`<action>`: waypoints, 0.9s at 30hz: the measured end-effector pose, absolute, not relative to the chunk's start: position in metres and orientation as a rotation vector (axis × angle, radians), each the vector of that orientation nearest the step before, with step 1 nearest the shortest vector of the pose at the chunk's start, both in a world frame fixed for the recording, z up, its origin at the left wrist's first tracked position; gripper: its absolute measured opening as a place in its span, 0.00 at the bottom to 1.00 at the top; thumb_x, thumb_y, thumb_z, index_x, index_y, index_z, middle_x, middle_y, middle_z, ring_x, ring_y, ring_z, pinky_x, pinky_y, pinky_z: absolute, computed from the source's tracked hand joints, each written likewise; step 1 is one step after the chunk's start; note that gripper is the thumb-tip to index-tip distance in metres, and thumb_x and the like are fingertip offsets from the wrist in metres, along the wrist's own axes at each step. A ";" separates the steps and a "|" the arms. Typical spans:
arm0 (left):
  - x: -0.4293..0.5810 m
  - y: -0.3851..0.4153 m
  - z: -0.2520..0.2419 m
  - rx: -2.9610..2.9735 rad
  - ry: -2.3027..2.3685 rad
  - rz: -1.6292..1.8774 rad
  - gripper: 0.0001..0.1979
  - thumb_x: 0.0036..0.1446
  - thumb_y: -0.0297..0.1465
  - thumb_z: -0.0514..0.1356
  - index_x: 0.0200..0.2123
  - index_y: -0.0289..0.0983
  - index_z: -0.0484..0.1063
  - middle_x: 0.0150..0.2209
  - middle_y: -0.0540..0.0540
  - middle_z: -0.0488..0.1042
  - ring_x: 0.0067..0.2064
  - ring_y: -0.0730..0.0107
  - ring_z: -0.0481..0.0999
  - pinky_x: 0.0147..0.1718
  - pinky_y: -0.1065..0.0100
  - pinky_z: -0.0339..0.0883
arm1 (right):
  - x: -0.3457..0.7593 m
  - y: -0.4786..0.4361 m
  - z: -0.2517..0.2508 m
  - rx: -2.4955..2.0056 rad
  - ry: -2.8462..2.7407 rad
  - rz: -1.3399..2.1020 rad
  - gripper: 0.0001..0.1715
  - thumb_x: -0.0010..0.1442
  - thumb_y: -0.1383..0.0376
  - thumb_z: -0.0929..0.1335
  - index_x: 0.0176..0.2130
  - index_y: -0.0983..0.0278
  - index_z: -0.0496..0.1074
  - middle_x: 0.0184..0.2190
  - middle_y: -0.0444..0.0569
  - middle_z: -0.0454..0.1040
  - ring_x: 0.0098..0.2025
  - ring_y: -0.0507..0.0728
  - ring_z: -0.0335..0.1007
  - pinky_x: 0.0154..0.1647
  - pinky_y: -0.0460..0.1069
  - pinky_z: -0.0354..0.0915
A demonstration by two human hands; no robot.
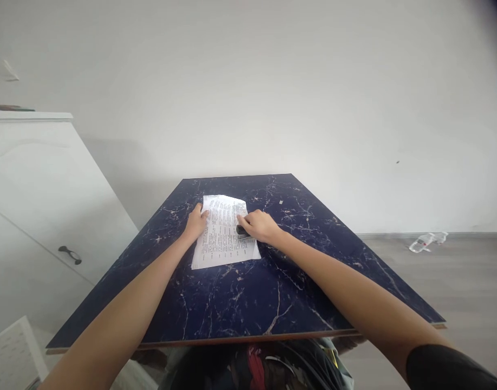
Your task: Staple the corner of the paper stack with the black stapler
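Several printed sheets of paper (222,233) lie in a stack on the dark blue marbled table (240,303). My left hand (196,222) grips the left edge of the sheets, its thumb on top. In my right hand (261,225) is a small black stapler (243,232), placed at the right edge of the paper. My fingers partly cover it, so its far end is hidden. Near the stapler, the lower right corner of the sheets is slightly bent.
To the left stands a white cabinet (53,216) with a dark handle (70,254). A white wall (273,97) rises behind the table. On the floor at the right lies a clear plastic item (427,242). A small pale scrap (281,202) sits on the tabletop.
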State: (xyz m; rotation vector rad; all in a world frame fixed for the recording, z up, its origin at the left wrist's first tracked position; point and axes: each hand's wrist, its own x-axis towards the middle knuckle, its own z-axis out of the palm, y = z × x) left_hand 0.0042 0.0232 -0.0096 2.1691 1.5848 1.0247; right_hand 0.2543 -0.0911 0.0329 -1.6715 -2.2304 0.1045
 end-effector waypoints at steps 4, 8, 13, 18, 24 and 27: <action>0.001 0.024 -0.010 2.257 1.667 0.884 0.05 0.68 0.33 0.52 0.44 0.40 0.64 0.37 0.39 0.76 0.40 0.49 0.79 0.39 0.58 0.68 | 0.282 -0.081 0.041 -1.755 -2.167 0.038 0.38 0.74 0.49 0.52 0.23 0.65 0.70 0.24 0.54 0.71 0.25 0.57 0.66 0.30 0.51 0.55; -0.001 0.022 -0.011 2.301 1.769 0.755 0.07 0.68 0.34 0.52 0.46 0.39 0.64 0.35 0.40 0.75 0.40 0.48 0.79 0.39 0.56 0.69 | 0.307 -0.079 0.045 -1.598 -2.264 0.341 0.40 0.72 0.43 0.52 0.24 0.64 0.67 0.23 0.51 0.69 0.24 0.55 0.62 0.29 0.51 0.55; -0.001 0.016 -0.006 2.437 1.863 0.960 0.17 0.59 0.32 0.62 0.50 0.35 0.65 0.49 0.33 0.71 0.56 0.42 0.70 0.53 0.47 0.66 | 0.320 -0.080 0.042 -1.220 -2.447 0.736 0.37 0.68 0.37 0.57 0.32 0.64 0.71 0.29 0.48 0.72 0.29 0.54 0.63 0.32 0.49 0.56; 0.015 -0.004 0.010 2.661 1.303 0.866 0.14 0.67 0.34 0.54 0.51 0.38 0.71 0.60 0.37 0.69 0.63 0.50 0.66 0.64 0.49 0.58 | 0.329 -0.076 0.043 -1.101 -2.600 0.790 0.27 0.58 0.43 0.71 0.40 0.65 0.75 0.31 0.47 0.74 0.28 0.52 0.65 0.30 0.48 0.56; 0.044 -0.038 0.007 2.669 0.912 0.215 0.35 0.65 0.55 0.51 0.71 0.49 0.56 0.74 0.45 0.50 0.73 0.45 0.51 0.69 0.44 0.46 | 0.344 -0.070 0.045 -1.224 -2.592 0.658 0.21 0.58 0.49 0.71 0.34 0.65 0.74 0.27 0.46 0.74 0.26 0.52 0.64 0.28 0.48 0.55; 0.047 -0.043 0.008 2.674 0.914 0.141 0.38 0.64 0.58 0.49 0.72 0.51 0.53 0.76 0.47 0.44 0.75 0.44 0.46 0.70 0.43 0.42 | 0.357 -0.067 0.043 -1.369 -2.488 0.598 0.20 0.57 0.50 0.71 0.31 0.65 0.72 0.26 0.46 0.72 0.25 0.52 0.63 0.27 0.48 0.54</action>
